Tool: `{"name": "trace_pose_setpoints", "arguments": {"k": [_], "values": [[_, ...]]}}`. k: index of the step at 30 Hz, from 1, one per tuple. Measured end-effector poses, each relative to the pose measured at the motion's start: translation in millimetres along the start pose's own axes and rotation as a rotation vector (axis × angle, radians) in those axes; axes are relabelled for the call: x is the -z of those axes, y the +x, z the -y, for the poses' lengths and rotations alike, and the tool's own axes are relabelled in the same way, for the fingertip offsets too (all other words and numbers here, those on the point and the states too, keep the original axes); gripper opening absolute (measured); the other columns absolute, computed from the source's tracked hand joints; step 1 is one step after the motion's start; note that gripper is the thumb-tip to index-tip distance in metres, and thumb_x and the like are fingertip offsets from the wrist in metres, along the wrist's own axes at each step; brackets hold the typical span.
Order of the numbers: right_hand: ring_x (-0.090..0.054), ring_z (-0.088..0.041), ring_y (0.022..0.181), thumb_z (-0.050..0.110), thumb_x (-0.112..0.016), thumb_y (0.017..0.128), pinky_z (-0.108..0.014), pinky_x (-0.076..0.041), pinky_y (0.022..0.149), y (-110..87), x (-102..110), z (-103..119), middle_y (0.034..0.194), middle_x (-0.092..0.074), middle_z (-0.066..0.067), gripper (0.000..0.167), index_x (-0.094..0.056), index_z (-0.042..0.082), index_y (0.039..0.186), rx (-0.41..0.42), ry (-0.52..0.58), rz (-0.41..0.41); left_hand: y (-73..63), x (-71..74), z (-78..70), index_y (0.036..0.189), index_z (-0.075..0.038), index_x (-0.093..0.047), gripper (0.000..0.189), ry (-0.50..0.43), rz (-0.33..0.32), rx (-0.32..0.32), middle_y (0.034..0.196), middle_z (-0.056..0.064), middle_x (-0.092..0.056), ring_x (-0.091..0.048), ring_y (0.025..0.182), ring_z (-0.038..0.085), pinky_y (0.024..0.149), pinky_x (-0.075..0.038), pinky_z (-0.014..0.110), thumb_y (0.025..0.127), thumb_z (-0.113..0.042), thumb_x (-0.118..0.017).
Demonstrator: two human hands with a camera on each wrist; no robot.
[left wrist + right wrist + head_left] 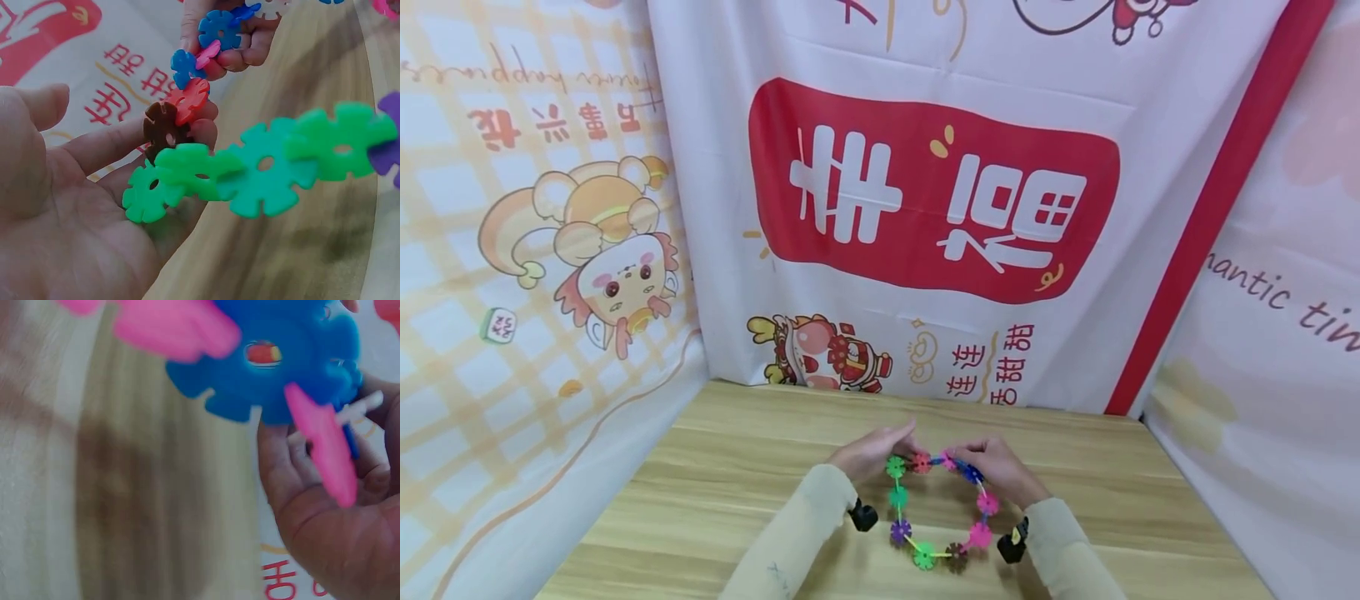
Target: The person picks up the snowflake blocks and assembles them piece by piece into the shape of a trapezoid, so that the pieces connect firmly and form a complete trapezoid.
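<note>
A closed ring of linked, notched plastic snowflake discs [981, 535] in several colours hangs between the two hands over the table. My left hand [868, 454] is at its far left side, palm up and thumb raised. In the left wrist view, green discs [200, 172] and a brown disc [165, 128] lie across its extended fingers. Thumb and fingers of my right hand [1000, 471] pinch the ring at its far right stretch, by a blue disc [220, 30]. Close in the right wrist view are a large blue disc [281, 369] and a pink disc [325, 450].
Beneath the hands is a wood-grain table [722, 433]. A white printed cloth [715, 208] with a red panel hangs at its back edge, with more patterned cloth [445, 333] at the left and pale cloth [1262, 400] at the right.
</note>
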State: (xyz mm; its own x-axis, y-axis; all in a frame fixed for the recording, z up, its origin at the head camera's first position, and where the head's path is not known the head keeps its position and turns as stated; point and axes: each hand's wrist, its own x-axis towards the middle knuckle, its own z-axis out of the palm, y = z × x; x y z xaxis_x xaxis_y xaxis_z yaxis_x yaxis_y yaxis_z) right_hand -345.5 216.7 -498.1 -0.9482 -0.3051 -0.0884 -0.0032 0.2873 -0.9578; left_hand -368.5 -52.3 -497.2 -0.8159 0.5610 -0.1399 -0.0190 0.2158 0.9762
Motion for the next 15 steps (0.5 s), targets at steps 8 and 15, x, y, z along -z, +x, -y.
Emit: {"name": "trace_pose_setpoints", "arguments": {"k": [8, 15], "values": [[-0.068, -0.02, 0.111, 0.022, -0.06, 0.109, -0.033, -0.059, 0.093, 13.8, -12.3, -18.4, 0.129, -0.072, -0.02, 0.035, -0.072, -0.007, 0.126, -0.042, 0.058, 0.016, 13.9, 3.6, 25.9, 0.118, -0.01, -0.077, 0.061, 0.127, -0.055, -0.023, 0.119, 0.005, -0.078, -0.071, 0.113, 0.021, 0.113, -0.051, 0.05, 0.113, -0.054, -0.036], [-0.068, -0.04, 0.127, 0.021, -0.058, 0.11, -0.044, -0.059, 0.105, 10.3, -1.5, -18.5, 0.137, -0.066, -0.031, 0.042, -0.063, -0.012, 0.135, -0.013, 0.001, 0.037, 11.0, 18.1, 32.1, 0.124, -0.005, -0.074, 0.05, 0.184, -0.045, -0.037, 0.118, 0.007, -0.078, -0.074, 0.109, 0.021, 0.105, -0.058, 0.043, 0.112, -0.047, -0.048]]}}
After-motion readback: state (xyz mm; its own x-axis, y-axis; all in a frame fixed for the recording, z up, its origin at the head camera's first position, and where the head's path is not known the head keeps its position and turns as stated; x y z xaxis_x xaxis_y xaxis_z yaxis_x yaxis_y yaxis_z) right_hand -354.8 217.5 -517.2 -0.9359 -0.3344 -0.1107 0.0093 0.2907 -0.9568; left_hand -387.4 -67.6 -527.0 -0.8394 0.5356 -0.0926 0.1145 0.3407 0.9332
